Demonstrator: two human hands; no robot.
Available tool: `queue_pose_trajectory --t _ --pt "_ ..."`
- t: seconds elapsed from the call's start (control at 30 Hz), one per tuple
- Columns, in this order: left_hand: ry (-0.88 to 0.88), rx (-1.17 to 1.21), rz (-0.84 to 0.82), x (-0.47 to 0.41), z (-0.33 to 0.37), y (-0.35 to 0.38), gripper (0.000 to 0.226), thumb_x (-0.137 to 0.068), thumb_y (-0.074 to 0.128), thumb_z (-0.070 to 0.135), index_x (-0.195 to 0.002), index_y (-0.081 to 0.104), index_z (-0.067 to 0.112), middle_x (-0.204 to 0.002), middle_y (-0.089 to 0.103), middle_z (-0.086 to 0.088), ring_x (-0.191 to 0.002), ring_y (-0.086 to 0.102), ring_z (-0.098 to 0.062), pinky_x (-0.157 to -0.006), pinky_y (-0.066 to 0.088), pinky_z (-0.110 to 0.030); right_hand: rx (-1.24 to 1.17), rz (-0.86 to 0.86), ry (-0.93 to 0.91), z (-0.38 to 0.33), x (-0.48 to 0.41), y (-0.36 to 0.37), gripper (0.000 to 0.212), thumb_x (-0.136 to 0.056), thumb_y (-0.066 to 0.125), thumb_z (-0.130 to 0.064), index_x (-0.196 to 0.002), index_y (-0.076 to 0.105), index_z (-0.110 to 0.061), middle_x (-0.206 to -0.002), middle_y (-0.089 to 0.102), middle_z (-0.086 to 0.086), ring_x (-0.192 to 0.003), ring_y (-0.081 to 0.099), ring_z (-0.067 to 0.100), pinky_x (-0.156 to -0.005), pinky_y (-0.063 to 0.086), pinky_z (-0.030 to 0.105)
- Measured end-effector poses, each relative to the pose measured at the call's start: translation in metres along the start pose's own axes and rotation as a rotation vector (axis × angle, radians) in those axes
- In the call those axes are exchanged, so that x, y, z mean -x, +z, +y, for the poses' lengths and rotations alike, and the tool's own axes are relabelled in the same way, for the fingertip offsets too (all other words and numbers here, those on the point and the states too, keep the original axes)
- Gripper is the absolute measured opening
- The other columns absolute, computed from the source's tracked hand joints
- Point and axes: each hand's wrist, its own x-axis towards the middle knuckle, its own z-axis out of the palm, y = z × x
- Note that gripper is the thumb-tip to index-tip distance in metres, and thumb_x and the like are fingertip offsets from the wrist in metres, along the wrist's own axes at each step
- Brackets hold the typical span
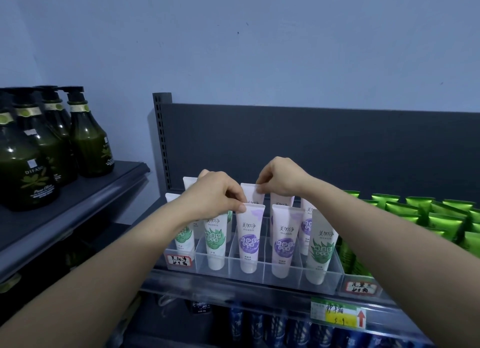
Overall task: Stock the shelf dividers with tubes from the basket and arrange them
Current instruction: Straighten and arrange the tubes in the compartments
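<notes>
Clear acrylic divider tray (pixel 262 276) at shelf front holds white tubes upright, caps down, w/ purple or green labels. Left hand (pixel 215 195) pinches the top crimp of the front purple-label tube (pixel 250 239) in the middle slot. Right hand (pixel 283 177) pinches the crimp of the rear tube (pixel 253 194) just behind. Dark pump bottles (pixel 52 139) stand far left.

white tubes (pixel 248 239) stand cap-down in clear shelf dividers (pixel 265 256).

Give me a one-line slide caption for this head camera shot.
Left hand pinches the front purple tube, right hand the tube behind it, in the clear shelf divider.
</notes>
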Motion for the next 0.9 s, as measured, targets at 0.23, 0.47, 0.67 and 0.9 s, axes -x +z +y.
queue_pose_trajectory --t 0.23,0.47,0.67,0.9 --pt "0.010 0.033 -0.010 -0.001 0.001 0.001 0.005 -0.075 0.079 0.026 -0.079 0.076 0.026 -0.065 0.058 0.017 -0.072 0.052 0.004 -0.069 0.033 -0.011 -0.022 0.001 0.008 0.002 0.000 -0.001 0.011 -0.077 0.076 -0.025 -0.088 0.076 -0.022 -0.083 0.068 -0.010 -0.086 0.062 0.009 -0.077 0.049 0.024" --pt "-0.002 0.029 -0.024 -0.002 0.001 0.001 0.004 -0.076 0.078 0.027 -0.079 0.076 0.028 -0.068 0.060 0.016 -0.077 0.050 -0.002 -0.077 0.033 -0.022 -0.018 -0.006 0.001 0.000 0.003 0.000 0.011 -0.079 0.075 -0.026 -0.089 0.076 -0.021 -0.082 0.066 -0.011 -0.085 0.061 0.009 -0.078 0.050 0.025" --pt "-0.009 0.047 -0.086 -0.003 0.000 -0.002 0.004 -0.075 0.078 0.030 -0.077 0.074 0.031 -0.074 0.070 0.009 -0.074 0.059 -0.005 -0.067 0.040 -0.017 -0.022 -0.009 -0.002 0.003 0.005 0.000 0.012 -0.081 0.073 -0.028 -0.091 0.075 -0.022 -0.087 0.069 -0.008 -0.087 0.062 0.010 -0.078 0.050 0.026" --pt "0.017 0.081 -0.034 -0.013 0.010 -0.007 0.006 -0.082 0.071 0.031 -0.084 0.076 0.027 -0.084 0.073 0.012 -0.081 0.064 -0.001 -0.075 0.049 -0.021 -0.073 0.015 -0.005 0.012 0.019 -0.020 0.025 -0.082 0.073 -0.028 -0.105 0.072 -0.020 -0.103 0.069 -0.008 -0.096 0.063 0.009 -0.087 0.050 0.026"
